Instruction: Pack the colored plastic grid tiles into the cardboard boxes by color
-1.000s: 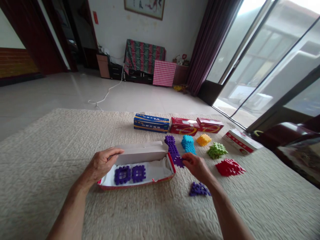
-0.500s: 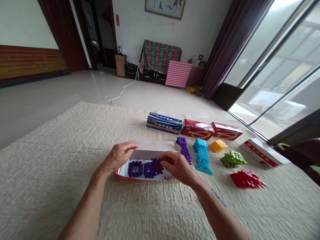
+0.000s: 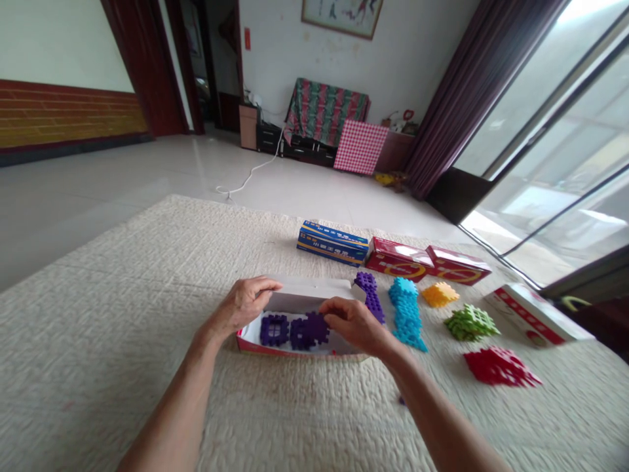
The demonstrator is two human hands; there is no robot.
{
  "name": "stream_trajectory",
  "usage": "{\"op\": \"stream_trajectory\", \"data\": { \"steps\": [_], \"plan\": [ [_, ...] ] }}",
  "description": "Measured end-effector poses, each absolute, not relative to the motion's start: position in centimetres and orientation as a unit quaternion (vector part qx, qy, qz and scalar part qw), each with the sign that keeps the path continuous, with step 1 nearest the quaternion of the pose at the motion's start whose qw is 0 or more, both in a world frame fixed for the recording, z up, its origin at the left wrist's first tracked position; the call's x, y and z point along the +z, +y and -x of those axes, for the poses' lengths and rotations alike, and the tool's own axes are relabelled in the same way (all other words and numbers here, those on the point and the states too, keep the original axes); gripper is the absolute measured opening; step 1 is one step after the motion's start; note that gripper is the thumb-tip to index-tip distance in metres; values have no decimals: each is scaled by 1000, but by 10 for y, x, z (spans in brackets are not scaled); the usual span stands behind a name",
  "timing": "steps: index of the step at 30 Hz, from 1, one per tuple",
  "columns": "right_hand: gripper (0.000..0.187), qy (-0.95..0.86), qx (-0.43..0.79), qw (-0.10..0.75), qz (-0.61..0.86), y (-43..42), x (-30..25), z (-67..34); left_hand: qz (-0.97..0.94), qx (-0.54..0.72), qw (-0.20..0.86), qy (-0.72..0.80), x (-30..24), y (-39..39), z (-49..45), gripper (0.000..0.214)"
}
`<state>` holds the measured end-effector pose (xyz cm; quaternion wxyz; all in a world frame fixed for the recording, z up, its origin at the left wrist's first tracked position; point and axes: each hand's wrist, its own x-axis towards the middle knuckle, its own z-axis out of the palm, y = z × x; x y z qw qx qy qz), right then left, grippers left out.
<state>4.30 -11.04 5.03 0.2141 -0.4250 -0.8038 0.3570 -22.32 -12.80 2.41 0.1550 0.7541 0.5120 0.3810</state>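
Observation:
My left hand (image 3: 246,303) is closed on the raised lid (image 3: 310,286) at the left end of an open cardboard box, white inside with a red edge (image 3: 295,352). Between the fingertips of my right hand (image 3: 352,322) is a dark purple interlocking tile (image 3: 317,328), held inside the box. A purple window-frame tile (image 3: 274,330) lies in the box's left part. Another purple tile (image 3: 297,333) sits beside it, partly covered by the held one. My right hand hides the box's right part.
Stacks of purple (image 3: 372,296), light blue (image 3: 407,311), orange (image 3: 441,294), green (image 3: 472,322) and red (image 3: 498,367) tiles lie rightward on the quilted mat (image 3: 122,314). Behind stand a blue box (image 3: 333,244) and two red boxes (image 3: 399,257); a white-and-red box (image 3: 538,316) lies far right.
The whole view has shifted a little, so things appear further right. My right hand has lowered the purple tile slightly into the box. My left hand keeps its hold on the lid.

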Motion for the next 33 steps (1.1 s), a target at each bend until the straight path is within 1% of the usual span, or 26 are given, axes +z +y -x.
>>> {"op": "stream_trajectory", "data": {
  "steps": [3,9,16,20,26,33],
  "plan": [
    [19,-816,313,204,441,-109,58,-55,-754,383,154,511,24,-128,223,28],
    [24,-849,237,140,450,-108,62,-58,-755,382,147,513,25,-128,223,28],
    [27,-856,210,110,460,-106,58,-50,-755,383,148,511,24,-128,223,29],
    [24,-855,193,102,470,-105,56,-48,-758,380,147,510,22,-127,224,29],
    [19,-849,148,68,502,-107,52,-45,-759,378,148,510,21,-126,225,29],
    [17,-862,103,36,495,-107,47,-46,-756,381,145,512,24,-127,223,28]
  ]
}}
